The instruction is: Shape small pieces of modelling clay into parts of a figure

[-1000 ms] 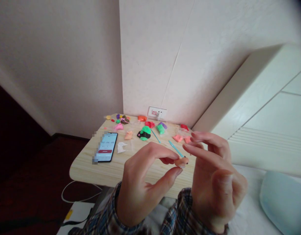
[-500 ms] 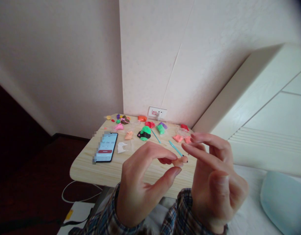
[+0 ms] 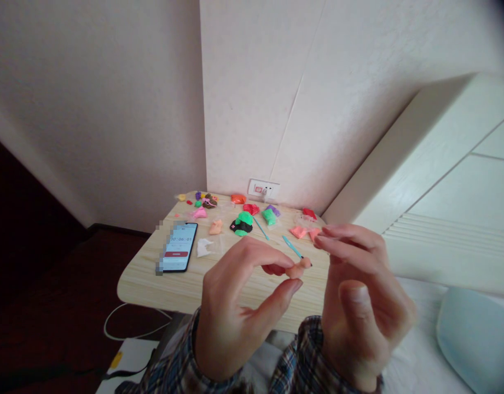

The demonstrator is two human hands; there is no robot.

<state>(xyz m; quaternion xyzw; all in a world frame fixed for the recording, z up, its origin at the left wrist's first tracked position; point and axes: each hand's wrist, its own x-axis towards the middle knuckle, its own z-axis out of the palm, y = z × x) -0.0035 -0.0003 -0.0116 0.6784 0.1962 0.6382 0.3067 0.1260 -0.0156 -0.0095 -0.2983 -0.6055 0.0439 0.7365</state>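
On the table (image 3: 145, 276), far left, lay a phone (image 3: 178, 247) whose timer seemed to read 00:06:01; no other writing was legible. Further right sat opened clay packets and a finished-looking green-and-black figure (image 3: 242, 222). Nearer, the left hand (image 3: 235, 312) pinched a small peach clay piece (image 3: 297, 267) between thumb and fingertips above the table's near edge. The right hand (image 3: 358, 306) hovered beside it, fingers loosely spread, holding nothing. The piece looked partly shaped, with a dark dot added; more detailing probably remained.
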